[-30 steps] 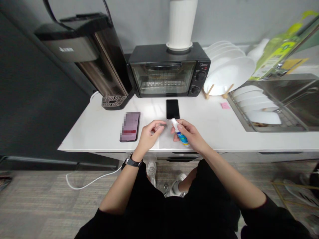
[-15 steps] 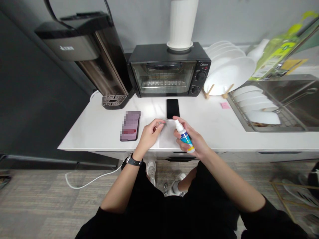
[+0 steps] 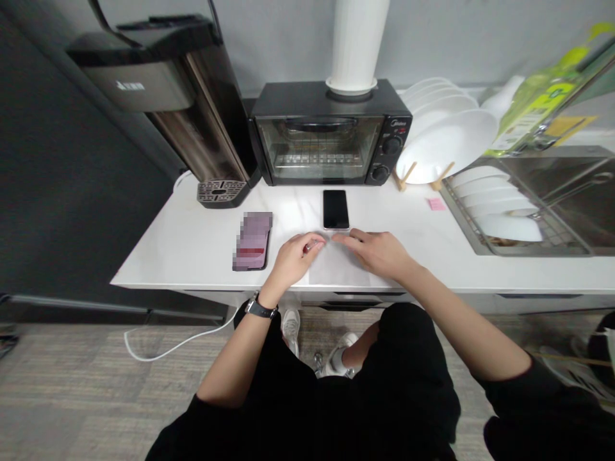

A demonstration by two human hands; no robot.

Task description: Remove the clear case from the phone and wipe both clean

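A thin pale grey sheet or cloth point(image 3: 339, 272) lies flat on the white countertop point(image 3: 168, 256) at its front edge. My left hand point(image 3: 295, 259), with a watch on the wrist, is over its left side. Thumb and fingers are pressed together; whatever small thing is between them is too unclear to name. Over the sheet's right side is my right hand point(image 3: 379, 253), one finger stretched left towards the left fingertips, the others partly bent and hidden. Just beyond the hands lies a dark-screened phone point(image 3: 336, 209). A second phone with a purplish screen point(image 3: 254, 240) rests to the left.
A black toaster oven point(image 3: 319, 150) stands behind, bearing a white container point(image 3: 358, 45). A tall dispenser point(image 3: 206, 121) is at left. White plates point(image 3: 449, 147) in a rack, a pink sticky note point(image 3: 436, 203) and a sink point(image 3: 576, 198) with bowls are at right.
The small spray bottle has left my right hand and no longer shows. That hand has turned palm down and come over the sheet. My left hand has barely moved.
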